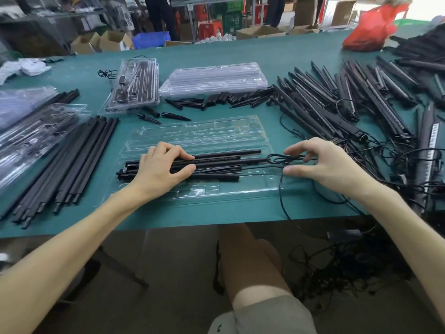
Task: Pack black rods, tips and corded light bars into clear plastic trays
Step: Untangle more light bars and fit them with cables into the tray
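Head view: both bare forearms reach forward from the near edge of the green table (301,56) to a clear tray (240,194) lying lengthwise in front of the person. The left hand (163,165) lies palm down over the left part of the tray, wrist straight. Its fingers are curled over the top of a light bar (212,161) and the thumb is tucked against the near side, so the grip clamps the bar. Black rods (228,153) lie just beside it in the tray, one behind and one in front. The right hand (320,162) hovers at the tray's right end with the wrist slightly raised. Its grip pinches the looped cord (277,159) between thumb and curled fingers, and the cord's free length trails off the table's near edge. Loose rods (72,160) lie in a slanted row at the left. Tips (216,100) are scattered behind the tray. A pile of corded bars (349,97) spreads across the right. A stack of empty trays (214,78) and a packed tray (134,85) sit farther back, and a red bag (370,27) rests at the far right corner.
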Tool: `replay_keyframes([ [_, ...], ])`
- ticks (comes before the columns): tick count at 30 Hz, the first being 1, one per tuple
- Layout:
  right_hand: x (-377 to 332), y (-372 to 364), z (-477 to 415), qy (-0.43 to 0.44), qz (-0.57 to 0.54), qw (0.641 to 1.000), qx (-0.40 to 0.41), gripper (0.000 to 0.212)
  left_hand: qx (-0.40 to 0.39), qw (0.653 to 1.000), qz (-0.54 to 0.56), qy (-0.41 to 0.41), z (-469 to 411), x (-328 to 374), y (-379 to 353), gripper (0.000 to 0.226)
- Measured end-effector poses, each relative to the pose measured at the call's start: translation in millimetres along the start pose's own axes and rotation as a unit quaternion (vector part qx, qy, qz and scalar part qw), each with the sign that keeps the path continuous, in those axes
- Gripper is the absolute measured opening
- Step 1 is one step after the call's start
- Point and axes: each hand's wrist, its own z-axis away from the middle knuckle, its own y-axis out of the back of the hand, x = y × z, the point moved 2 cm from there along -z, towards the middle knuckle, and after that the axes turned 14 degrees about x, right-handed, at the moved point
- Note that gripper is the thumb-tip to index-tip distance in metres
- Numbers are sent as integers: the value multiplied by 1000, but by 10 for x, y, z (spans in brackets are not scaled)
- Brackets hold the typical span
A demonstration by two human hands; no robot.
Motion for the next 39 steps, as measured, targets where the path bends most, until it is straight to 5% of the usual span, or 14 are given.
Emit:
replay_keyframes([
  [5, -58, 19, 5, 40, 22, 996, 76, 14, 10, 1000, 3, -5, 0, -7, -19, 20],
  [12, -395, 98, -72, 58, -105, 965, 233, 12, 20, 1000, 1, -10, 25, 19, -33, 18],
  [20, -995, 44, -190, 109, -140, 954, 240, 12, 26, 1000, 0, -15, 46, 33, -21, 22],
  [24, -1128, -9, -286, -17, -282, 939, 196, 16, 31, 999, -4, -20, 58, 20, -19, 25],
  [29, -1255, -116, -317, -175, -522, 832, 70, 19, 33, 999, -11, -27, 57, 20, -18, 26],
  [33, -1301, -176, -295, -249, -623, 740, 46, 13, 35, 998, -6, -46, 87, 3, -1, 30],
  [36, -1318, -156, -281, -281, -691, 665, 35, 11, 40, 998, -12, -50, 86, 15, 0, 29],
  [39, -1360, -151, -301, -273, -726, 631, 31, 11, 51, 998, 4, -38, 95, 27, 3, 23],
])
